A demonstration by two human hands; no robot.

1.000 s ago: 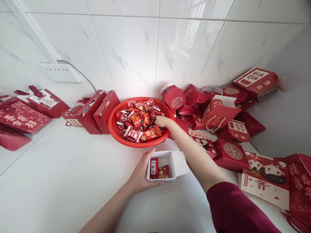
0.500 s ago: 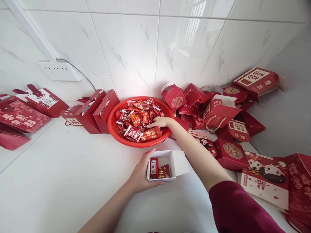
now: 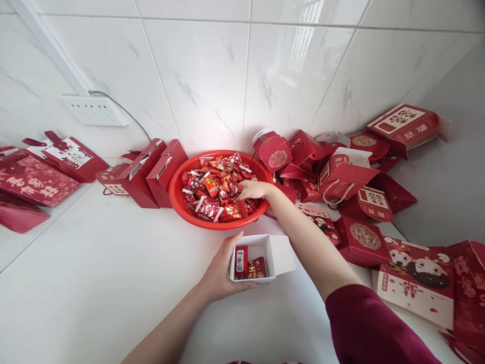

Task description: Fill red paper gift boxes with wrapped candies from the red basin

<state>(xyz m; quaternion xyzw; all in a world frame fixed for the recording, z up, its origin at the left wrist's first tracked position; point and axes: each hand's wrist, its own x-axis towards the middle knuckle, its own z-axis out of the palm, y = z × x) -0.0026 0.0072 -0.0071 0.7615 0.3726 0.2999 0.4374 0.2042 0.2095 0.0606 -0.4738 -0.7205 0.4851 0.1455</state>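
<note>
Left hand (image 3: 222,271) grips white rectangular card box (image 3: 258,251); right hand (image 3: 253,189), fingers half-curled, touches glossy wrapped packets (image 3: 208,208), grasp indeterminate.

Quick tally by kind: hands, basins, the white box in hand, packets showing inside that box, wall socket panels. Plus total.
Hands: 2 (left hand, right hand)
Red basin: 1
White box: 1
Packets showing in it: 2 (left packet, right packet)
Wall socket panel: 1
Total: 7
</note>
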